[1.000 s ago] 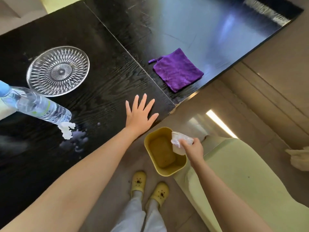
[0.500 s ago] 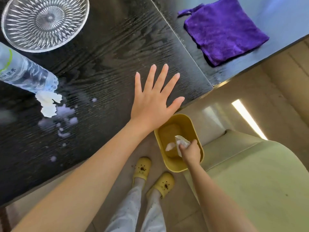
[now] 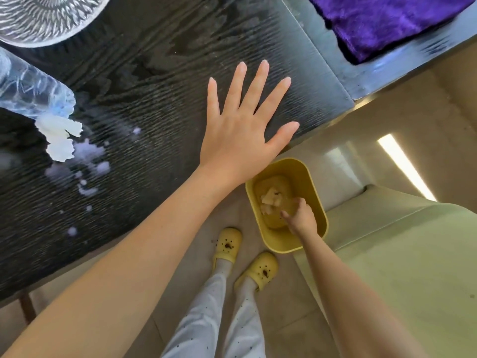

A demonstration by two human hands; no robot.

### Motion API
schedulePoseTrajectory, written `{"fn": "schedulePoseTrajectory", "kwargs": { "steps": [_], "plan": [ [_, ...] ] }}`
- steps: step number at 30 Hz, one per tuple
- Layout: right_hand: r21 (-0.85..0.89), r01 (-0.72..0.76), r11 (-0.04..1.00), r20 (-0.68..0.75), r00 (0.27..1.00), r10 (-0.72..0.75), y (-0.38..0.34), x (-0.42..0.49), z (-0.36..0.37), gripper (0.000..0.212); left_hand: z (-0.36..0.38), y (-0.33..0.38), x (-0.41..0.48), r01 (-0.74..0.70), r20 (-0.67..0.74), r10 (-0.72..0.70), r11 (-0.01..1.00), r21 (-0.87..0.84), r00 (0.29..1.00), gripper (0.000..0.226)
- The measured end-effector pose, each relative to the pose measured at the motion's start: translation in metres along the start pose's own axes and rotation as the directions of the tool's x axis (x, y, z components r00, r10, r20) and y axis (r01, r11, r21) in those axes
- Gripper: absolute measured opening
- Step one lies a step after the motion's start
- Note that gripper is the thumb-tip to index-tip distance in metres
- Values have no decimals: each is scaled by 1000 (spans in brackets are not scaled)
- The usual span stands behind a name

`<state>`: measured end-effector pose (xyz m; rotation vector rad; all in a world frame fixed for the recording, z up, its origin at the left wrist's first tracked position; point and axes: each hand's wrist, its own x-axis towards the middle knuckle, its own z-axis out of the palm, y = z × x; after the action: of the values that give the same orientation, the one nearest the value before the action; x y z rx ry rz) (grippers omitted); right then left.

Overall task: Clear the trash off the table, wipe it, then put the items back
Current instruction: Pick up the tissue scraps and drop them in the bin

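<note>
Black wood-grain table (image 3: 160,81), purple cloth (image 3: 387,21), yellow bin (image 3: 313,187), yellow clogs (image 3: 229,244).

Hands: left hand (image 3: 240,140) and right hand (image 3: 302,220), both bare.
Arms: forearms (image 3: 129,254) bare throughout.
Legwear: pale trousers (image 3: 219,319), small dark dots, 6 o'clock.
Footwear: yellow perforated clogs (image 3: 227,245), dark charm on each.

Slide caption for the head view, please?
Left hand flat on the table, right hand inside the yellow bin beside a tissue; paper scraps lie by the bottle.

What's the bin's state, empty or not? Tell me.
Not empty: crumpled tissue shows inside the bin, at the right hand.
</note>
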<state>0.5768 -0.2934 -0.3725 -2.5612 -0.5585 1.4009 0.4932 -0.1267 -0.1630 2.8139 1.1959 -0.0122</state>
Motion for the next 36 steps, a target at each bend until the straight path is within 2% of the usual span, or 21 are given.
{"fn": "schedulePoseTrajectory", "kwargs": {
  "steps": [9,13,18,21,25,28,33,36],
  "plan": [
    [-275,93,957,241,970,-25,-28,-29,-50,85,-6,0,0,11,56,-12,1000,6,998,67],
    [-357,163,920,305,951,-50,-53,-58,-86,82,-11,2,0,18,114,-18,1000,-2,993,65],
    [-395,189,899,303,950,-67,-89,-96,-135,68,-20,2,2,24,198,-19,999,-23,980,64],
    [-431,243,869,279,952,-128,-109,-121,-166,61,-29,2,5,35,266,-19,998,-54,964,64],
    [-496,314,809,258,943,-208,-134,-160,-209,56,-55,2,14,52,415,-2,993,-110,910,60],
    [-538,348,768,255,935,-246,-151,-185,-235,57,-79,-2,14,104,520,-28,988,-118,854,56],
    [-646,389,657,273,921,-278,-184,-228,-265,60,-129,-12,4,205,599,-40,956,-210,800,52],
    [-648,409,643,268,912,-310,-205,-250,-276,59,-166,-20,-3,184,620,8,952,-245,784,47]
  ]
}}
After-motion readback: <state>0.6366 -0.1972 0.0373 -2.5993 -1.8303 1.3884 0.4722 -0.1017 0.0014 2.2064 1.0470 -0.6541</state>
